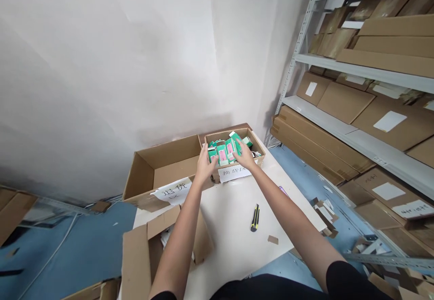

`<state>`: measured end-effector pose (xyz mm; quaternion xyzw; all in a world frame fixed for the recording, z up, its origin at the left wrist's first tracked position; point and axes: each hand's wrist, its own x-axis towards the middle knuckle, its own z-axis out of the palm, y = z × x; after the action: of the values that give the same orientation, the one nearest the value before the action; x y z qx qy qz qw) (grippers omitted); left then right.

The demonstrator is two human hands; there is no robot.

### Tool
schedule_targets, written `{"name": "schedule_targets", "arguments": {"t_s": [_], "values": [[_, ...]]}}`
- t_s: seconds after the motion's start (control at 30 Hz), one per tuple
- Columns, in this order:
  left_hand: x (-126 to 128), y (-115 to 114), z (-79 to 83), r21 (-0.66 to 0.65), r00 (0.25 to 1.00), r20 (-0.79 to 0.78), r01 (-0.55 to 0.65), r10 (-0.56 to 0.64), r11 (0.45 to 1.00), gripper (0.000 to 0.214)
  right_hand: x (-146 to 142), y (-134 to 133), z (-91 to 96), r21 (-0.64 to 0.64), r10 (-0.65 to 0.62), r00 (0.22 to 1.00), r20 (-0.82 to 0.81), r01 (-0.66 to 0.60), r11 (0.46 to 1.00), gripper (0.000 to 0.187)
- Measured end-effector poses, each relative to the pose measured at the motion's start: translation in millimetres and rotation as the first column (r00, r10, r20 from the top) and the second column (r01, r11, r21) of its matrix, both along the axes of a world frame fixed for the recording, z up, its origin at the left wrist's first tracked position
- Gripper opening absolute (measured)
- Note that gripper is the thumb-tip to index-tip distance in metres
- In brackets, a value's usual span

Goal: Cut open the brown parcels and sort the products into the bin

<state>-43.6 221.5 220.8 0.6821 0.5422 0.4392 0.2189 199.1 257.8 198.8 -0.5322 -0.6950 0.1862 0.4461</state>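
Note:
Several small green and white boxes with pink fronts (222, 154) stand side by side between my two hands, over the smaller open carton (259, 146). My left hand (205, 165) presses on the left end of this row, its fingers partly hidden. From the right, my right hand (245, 156) grips the row with thumb and fingers. More green boxes lie behind and under them in the carton. A handwritten white sheet (233, 172) is fixed to the carton's front.
Left of it stands a larger open carton (144, 198) with a handwritten sheet. Nearer me is an open-flapped carton (136, 259). A yellow and black box cutter (255, 217) and a cardboard scrap (273, 240) lie on the white table (233, 227). Shelves of cartons (359, 72) line the right.

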Motion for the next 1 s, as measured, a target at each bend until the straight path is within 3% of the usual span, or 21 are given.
{"name": "schedule_targets", "arguments": {"t_s": [0.1, 0.27, 0.4, 0.53, 0.63, 0.73, 0.9, 1.0], "values": [[-32, -64, -24.3, -0.022, 0.998, -0.059, -0.025, 0.023, 0.999, 0.080, -21, -47, -17.3, 0.014, 0.155, 0.987, 0.043, -0.156, 0.988, 0.073], [-88, -172, -77.0, -0.178, 0.991, -0.097, -0.112, 0.096, 0.978, 0.066, -63, -118, -59.0, -0.108, 0.341, 0.940, -0.011, -0.340, 0.934, 0.072], [-131, -244, -109.7, -0.260, 0.962, -0.146, -0.264, 0.232, 0.929, 0.062, -109, -156, -84.8, -0.183, 0.478, 0.877, -0.041, -0.477, 0.860, 0.072], [-156, -303, -136.8, -0.377, 0.927, -0.187, -0.372, 0.324, 0.848, 0.057, -165, -185, -110.5, -0.235, 0.616, 0.785, -0.062, -0.612, 0.755, 0.071], [-162, -335, -154.9, -0.524, 0.908, -0.225, -0.418, 0.353, 0.742, 0.055, -200, -207, -137.3, -0.336, 0.662, 0.744, -0.096, -0.650, 0.682, 0.065], [-168, -357, -167.5, -0.616, 0.902, -0.220, -0.423, 0.371, 0.665, 0.064, -218, -228, -166.0, -0.434, 0.673, 0.730, -0.117, -0.647, 0.627, 0.062], [-191, -382, -179.4, -0.714, 0.927, -0.250, -0.371, 0.279, 0.593, 0.095, -212, -262, -199.4, -0.597, 0.719, 0.695, -0.024, -0.587, 0.547, 0.089], [-202, -392, -189.8, -0.732, 0.945, -0.295, -0.319, 0.142, 0.602, 0.111, -205, -281, -206.5, -0.670, 0.760, 0.646, 0.074, -0.532, 0.518, 0.108]]}}
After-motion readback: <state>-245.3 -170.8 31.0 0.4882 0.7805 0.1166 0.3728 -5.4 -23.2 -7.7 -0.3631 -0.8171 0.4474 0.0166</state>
